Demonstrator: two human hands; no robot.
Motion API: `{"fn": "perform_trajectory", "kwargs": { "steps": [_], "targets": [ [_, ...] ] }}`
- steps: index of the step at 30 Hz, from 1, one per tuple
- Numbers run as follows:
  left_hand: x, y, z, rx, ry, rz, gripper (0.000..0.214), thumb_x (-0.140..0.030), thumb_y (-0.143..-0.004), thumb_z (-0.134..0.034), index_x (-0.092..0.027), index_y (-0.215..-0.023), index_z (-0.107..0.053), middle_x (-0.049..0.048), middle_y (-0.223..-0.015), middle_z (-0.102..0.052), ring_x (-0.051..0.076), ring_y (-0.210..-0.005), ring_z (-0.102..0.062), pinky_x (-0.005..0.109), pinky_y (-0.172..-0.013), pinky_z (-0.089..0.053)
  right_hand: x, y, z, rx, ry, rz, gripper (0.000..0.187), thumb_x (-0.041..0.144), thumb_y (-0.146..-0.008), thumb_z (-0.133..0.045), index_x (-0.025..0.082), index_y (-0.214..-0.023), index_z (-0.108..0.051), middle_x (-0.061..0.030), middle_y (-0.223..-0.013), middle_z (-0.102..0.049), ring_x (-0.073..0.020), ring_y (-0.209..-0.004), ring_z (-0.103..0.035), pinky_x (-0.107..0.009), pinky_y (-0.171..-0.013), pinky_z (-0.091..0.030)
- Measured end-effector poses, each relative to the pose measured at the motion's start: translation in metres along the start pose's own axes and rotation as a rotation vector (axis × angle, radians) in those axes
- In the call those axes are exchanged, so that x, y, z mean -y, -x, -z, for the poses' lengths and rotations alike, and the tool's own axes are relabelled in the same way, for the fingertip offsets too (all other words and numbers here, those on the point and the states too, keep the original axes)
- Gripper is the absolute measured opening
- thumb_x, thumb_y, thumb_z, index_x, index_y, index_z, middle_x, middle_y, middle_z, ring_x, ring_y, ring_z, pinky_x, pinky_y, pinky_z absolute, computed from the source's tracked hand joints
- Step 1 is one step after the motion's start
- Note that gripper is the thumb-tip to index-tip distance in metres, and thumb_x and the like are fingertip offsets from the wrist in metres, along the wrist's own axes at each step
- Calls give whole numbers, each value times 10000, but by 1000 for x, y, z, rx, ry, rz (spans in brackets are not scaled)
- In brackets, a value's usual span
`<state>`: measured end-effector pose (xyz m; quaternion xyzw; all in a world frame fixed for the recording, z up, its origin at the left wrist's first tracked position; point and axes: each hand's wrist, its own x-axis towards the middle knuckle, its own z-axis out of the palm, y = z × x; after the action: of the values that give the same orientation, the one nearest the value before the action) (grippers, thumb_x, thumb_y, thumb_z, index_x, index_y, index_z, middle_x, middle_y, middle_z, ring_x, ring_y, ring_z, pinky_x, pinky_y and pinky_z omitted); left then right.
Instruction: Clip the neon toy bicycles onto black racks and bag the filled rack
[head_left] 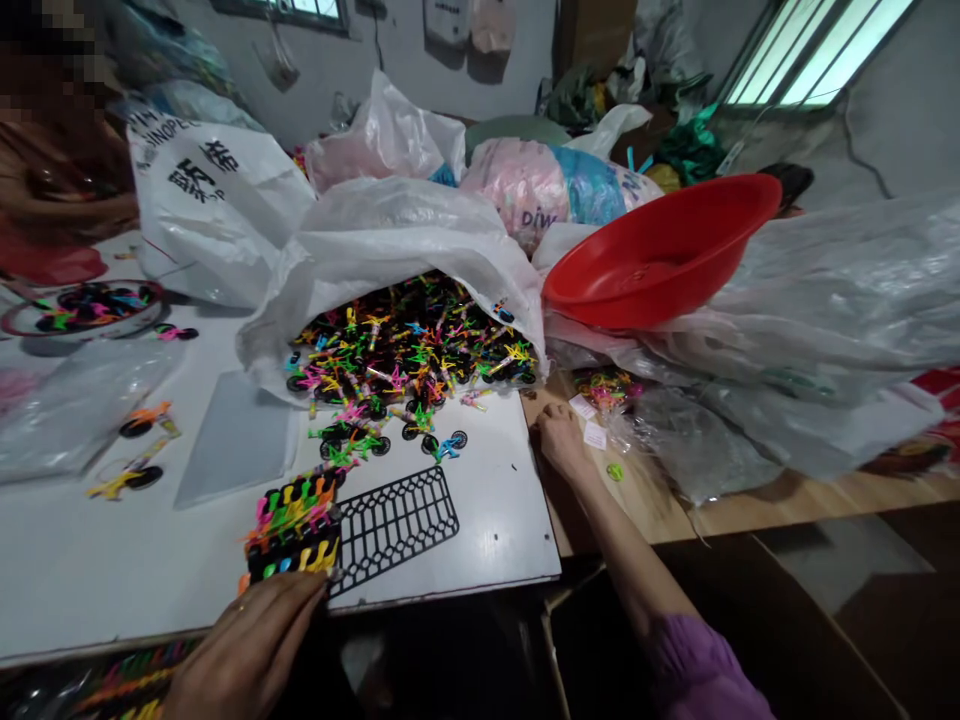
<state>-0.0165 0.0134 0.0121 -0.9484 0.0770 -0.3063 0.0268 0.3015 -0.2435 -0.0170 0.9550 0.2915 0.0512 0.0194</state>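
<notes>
Low at the table's edge, the left hand [247, 645] is pressed against a black rack [292, 530] packed with toy bicycles, its fingers [300, 595] laid along the rack's near side (whether the rack is actually gripped cannot be told). Just beside it, an unfilled black grid [394, 525] is laid flat on a white table [487, 540]. Above them, a heap of bicycles [405, 360] is spilled from the mouth of a white sack [390, 225], with a few strays scattered at its foot. The right hand [561, 440], in a purple sleeve [690, 665], is loosely curled, knuckles up, at the table's edge over a wooden bench [675, 510]; whether anything is held in it cannot be told. Small paper tags [592, 425] and a clear bag [690, 445] are lying just beside it. Farther off, a red basin [660, 250] is propped at a tilt on plastic sheeting [810, 310], and a round tray [86, 308] of bicycles is set at the table's far left.
</notes>
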Motion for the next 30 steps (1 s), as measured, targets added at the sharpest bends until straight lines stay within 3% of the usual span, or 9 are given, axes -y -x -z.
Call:
{"fn": "perform_trajectory", "kwargs": {
  "steps": [6, 8, 10, 17, 20, 23, 26, 28, 30],
  "targets": [
    [-5, 5, -1, 72, 50, 124, 320, -299, -946, -284, -165, -977, -573, 16, -871, -680, 145, -797, -628, 265, -783, -440, 47, 63, 7, -59, -165, 496, 215, 124, -852, -472, 180, -1017, -598, -95, -1064, -545, -222, -980, -441, -345, -851, -339],
    [-6, 7, -2, 86, 73, 154, 310, -302, -944, -296, -165, -992, -570, 21, -879, -674, 153, -806, -621, 275, -799, -435, 54, 81, 10, -59, -293, 439, 184, 154, -874, -467, 189, -1001, -596, -78, -1029, -565, -196, -947, -463, -317, -830, -355],
    [-6, 9, -4, 100, 93, 184, 280, -314, -933, -336, -173, -1004, -567, 26, -893, -664, 163, -813, -614, 293, -813, -430, 57, 91, 14, -60, -369, 252, 162, 206, -892, -459, 185, -975, -597, -72, -967, -586, -186, -903, -492, -295, -789, -371],
    [-15, 6, -3, 138, 181, 289, 203, -304, -895, -440, -172, -974, -572, 39, -886, -640, 177, -821, -598, 319, -804, -452, 77, 77, 17, 117, -353, -148, 232, 371, -846, -519, 153, -863, -595, -109, -834, -618, -206, -732, -562, -289, -619, -369],
    [-11, -7, 12, 47, 213, 359, 192, -262, -868, -494, -178, -1021, -575, 48, -975, -629, 174, -930, -584, 323, -883, -448, 94, 69, 20, 54, -672, -184, 280, 427, -841, -491, 171, -774, -583, -41, -680, -599, -161, -613, -544, -256, -558, -354],
    [6, -30, 15, -89, 143, 487, 200, -232, -854, -508, -176, -1028, -588, 54, -1012, -618, 172, -970, -568, 328, -907, -441, 131, 61, 20, 19, -1113, -55, 213, 379, -784, -530, 180, -852, -565, 13, -659, -583, -119, -561, -524, -212, -519, -359],
    [26, -49, -1, 126, 173, 457, 191, -224, -861, -472, -155, -971, -611, 55, -931, -628, 172, -887, -580, 307, -821, -470, 184, 55, 10, 109, -1314, 67, 179, 310, -764, -521, 169, -866, -559, 12, -690, -597, -109, -558, -525, -199, -513, -380],
    [33, -52, -17, 340, 223, 390, 195, -171, -854, -445, -146, -929, -623, 58, -883, -625, 176, -849, -581, 299, -775, -476, 214, 51, 0, 188, -1294, 65, 145, 292, -767, -523, 158, -803, -566, 6, -660, -594, -114, -558, -525, -204, -524, -391],
    [36, -49, -28, 420, 249, 368, 220, -117, -842, -421, -147, -910, -628, 59, -867, -623, 180, -846, -579, 301, -767, -472, 232, 45, -7, 209, -1276, 61, 148, 286, -789, -518, 152, -814, -575, -1, -670, -600, -121, -591, -540, -211, -559, -407]
  ]
}}
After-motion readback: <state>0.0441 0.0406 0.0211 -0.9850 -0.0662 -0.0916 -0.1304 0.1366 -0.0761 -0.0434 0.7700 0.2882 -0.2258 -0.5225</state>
